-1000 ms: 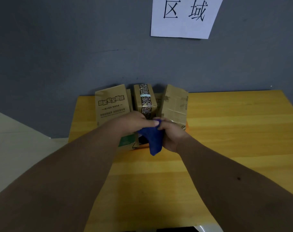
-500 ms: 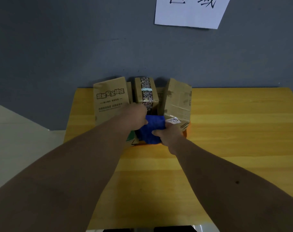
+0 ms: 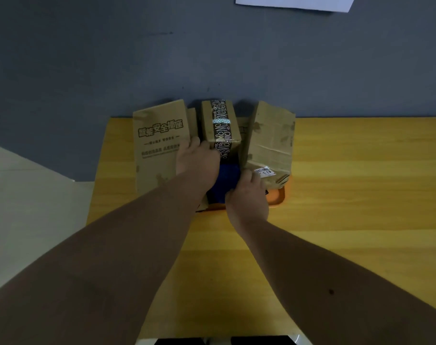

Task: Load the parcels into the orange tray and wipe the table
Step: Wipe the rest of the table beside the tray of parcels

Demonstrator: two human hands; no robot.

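Three cardboard parcels stand in the orange tray [image 3: 278, 198] at the table's far left: a printed one [image 3: 159, 145], a taped one [image 3: 220, 125] and a plain one [image 3: 271, 143]. A folded blue cloth [image 3: 225, 181] lies in the tray in front of the taped parcel. My left hand [image 3: 195, 161] rests on the cloth's left side, fingers pointing towards the parcels. My right hand [image 3: 247, 195] holds the cloth's right edge with thumb and fingers. Much of the cloth is hidden under both hands.
The yellow wooden table [image 3: 349, 195] stretches to the right and towards me. A grey wall [image 3: 212, 58] rises right behind the parcels, with a white paper sheet [image 3: 294, 2] pinned at the top. The table's left edge drops to a pale floor [image 3: 25, 207].
Both hands moved forward with the blue cloth, from hanging above the table in front of the tray to lying inside the tray between the parcels. The camera tilted downward.
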